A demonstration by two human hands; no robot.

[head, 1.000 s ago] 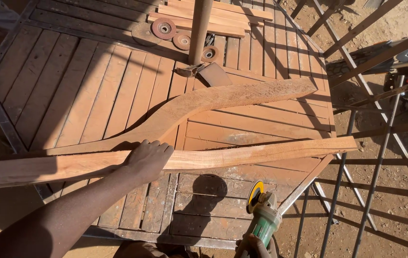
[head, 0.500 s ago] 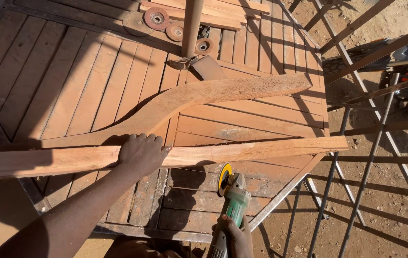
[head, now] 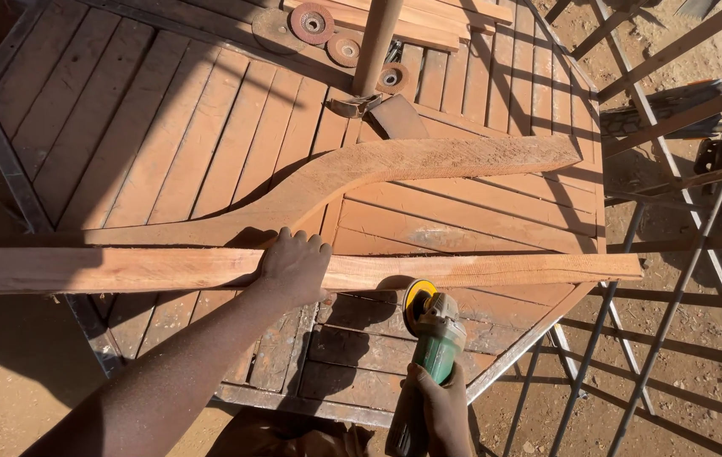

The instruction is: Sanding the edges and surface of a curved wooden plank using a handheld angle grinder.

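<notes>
Head view: left hand [head: 295, 267] flat on plank [head: 479, 271]; right hand [head: 439, 410] grip clamped on grinder [head: 435, 334].

The plank [head: 462, 269] runs off the 9 o'clock edge. The left hand [head: 293, 267] covers part of it. The grinder [head: 435, 338] body is cut off at 6 o'clock, its grip hidden inside the right hand [head: 439, 410].

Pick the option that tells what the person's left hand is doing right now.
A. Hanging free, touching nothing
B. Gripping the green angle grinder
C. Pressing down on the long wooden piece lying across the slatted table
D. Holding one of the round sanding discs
C: the left hand lies flat on the long wooden piece, while the right hand holds the green angle grinder.
</notes>
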